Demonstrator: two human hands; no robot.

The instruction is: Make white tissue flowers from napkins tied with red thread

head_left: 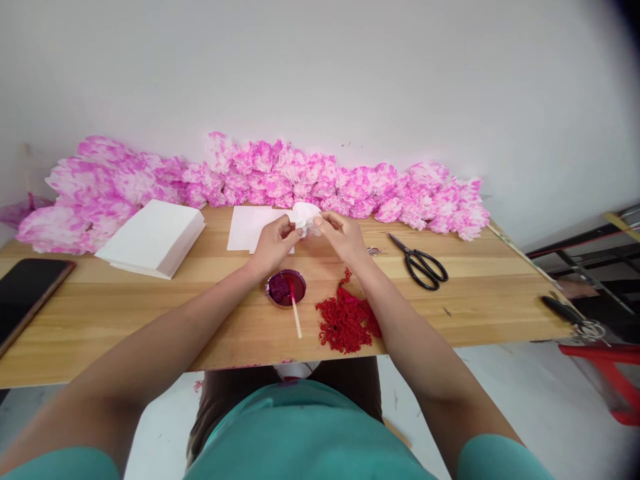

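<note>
Between my two hands is a piece of thin white paper [306, 215], gathered and ruffled. My left hand [274, 245] pinches its left side between thumb and fingers. On the other side, my right hand [344, 235] grips it with thumb and forefinger. Flat white sheets [245, 228] lie on the table just behind my left hand. Below the hands stands a small round dish [279, 291] of dark magenta liquid, with a pale stick [297, 319] leaning out over its rim. A heap of red yarn [345, 322] lies beside my right forearm.
Pink and white paper flowers [280, 175] line the wall at the table's back. A thick white paper stack [155, 233] and a phone [30, 290] lie to the left. Black-handled scissors [420, 263] rest right of my hands; another black-handled tool [563, 310] sits at the right edge.
</note>
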